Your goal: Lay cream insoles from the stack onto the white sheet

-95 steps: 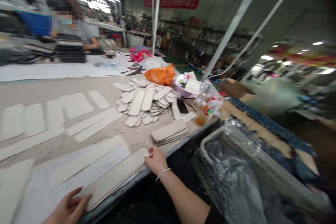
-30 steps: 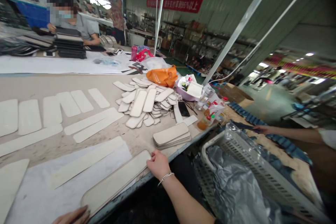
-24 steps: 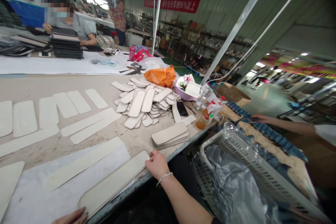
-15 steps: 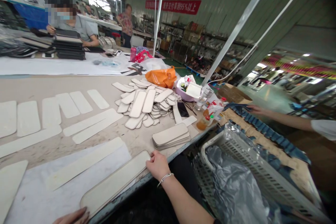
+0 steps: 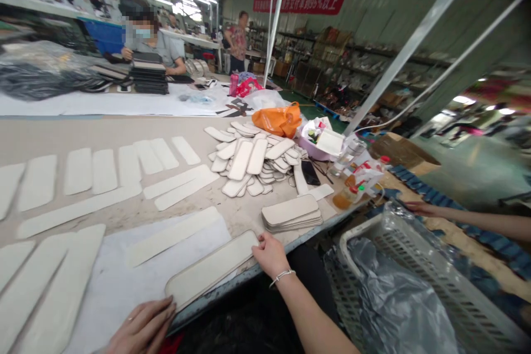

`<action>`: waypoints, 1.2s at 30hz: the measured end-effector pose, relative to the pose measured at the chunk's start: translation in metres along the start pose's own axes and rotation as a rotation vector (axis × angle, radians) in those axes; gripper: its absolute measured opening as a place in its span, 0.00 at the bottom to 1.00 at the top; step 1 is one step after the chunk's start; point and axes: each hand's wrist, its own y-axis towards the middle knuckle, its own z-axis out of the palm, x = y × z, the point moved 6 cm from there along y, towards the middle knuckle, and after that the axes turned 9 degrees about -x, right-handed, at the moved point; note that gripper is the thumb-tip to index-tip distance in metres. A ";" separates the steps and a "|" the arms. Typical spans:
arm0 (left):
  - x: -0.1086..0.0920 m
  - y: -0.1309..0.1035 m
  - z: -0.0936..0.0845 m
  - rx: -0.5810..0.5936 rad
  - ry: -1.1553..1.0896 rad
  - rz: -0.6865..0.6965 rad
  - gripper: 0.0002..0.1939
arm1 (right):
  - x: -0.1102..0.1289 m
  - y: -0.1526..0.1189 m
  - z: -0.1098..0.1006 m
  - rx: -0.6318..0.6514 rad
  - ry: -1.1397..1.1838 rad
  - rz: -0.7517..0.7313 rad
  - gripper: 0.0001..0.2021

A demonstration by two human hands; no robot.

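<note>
A long cream panel [image 5: 213,268] with rounded corners and a darker edge lies slantwise at the table's front edge, partly over a white sheet [image 5: 112,282]. My right hand [image 5: 271,254], with a bracelet on its wrist, pinches the panel's far right end. At its near left corner, my left hand [image 5: 143,323] has its fingers together, their tips on the edge; the thumb is hidden. Just beyond my right hand sits a stack of similar panels [image 5: 290,211]. Another long, pale strip [image 5: 174,238] lies on the sheet behind the held panel.
A heap of small rounded pieces [image 5: 249,160] covers the table's middle, near an orange bag [image 5: 277,120]. Flat pale pieces [image 5: 103,171] spread leftward. Bottles [image 5: 348,197] and a phone [image 5: 310,172] lie right. A plastic-lined crate [image 5: 398,265] stands beside the table; a co-worker's hand [image 5: 421,208] is beyond.
The view has swung left, so the scene sits further right and more of my left hand shows. Both hands stay at the same ends of the panel.
</note>
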 end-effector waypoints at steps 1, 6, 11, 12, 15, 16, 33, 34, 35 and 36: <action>-0.003 0.005 -0.004 -0.011 -0.007 -0.078 0.14 | 0.000 0.000 0.000 0.008 -0.003 -0.001 0.09; -0.014 0.022 -0.015 -0.053 -0.092 -0.250 0.11 | 0.001 0.002 0.005 0.039 -0.014 -0.015 0.09; -0.013 0.019 -0.016 -0.056 -0.116 -0.255 0.12 | 0.000 0.002 0.005 0.038 -0.032 -0.019 0.07; -0.013 0.018 -0.015 -0.053 -0.122 -0.251 0.12 | 0.000 0.002 0.004 0.036 -0.037 -0.018 0.07; -0.011 0.016 -0.012 -0.054 -0.141 -0.253 0.13 | 0.001 0.002 0.003 0.034 -0.048 -0.017 0.07; -0.011 0.017 -0.012 -0.058 -0.146 -0.257 0.13 | 0.001 0.002 0.003 0.035 -0.051 -0.017 0.07; -0.013 0.017 -0.017 -0.003 -0.114 -0.401 0.11 | 0.003 0.001 0.005 0.084 -0.096 -0.027 0.09; -0.014 0.016 -0.016 -0.004 -0.112 -0.384 0.11 | 0.002 0.001 0.005 0.077 -0.089 -0.025 0.09; -0.014 0.016 -0.015 -0.003 -0.110 -0.364 0.11 | 0.002 0.001 0.005 0.071 -0.080 -0.025 0.09; -0.014 0.015 -0.014 -0.005 -0.108 -0.341 0.12 | 0.002 0.001 0.005 0.066 -0.070 -0.028 0.09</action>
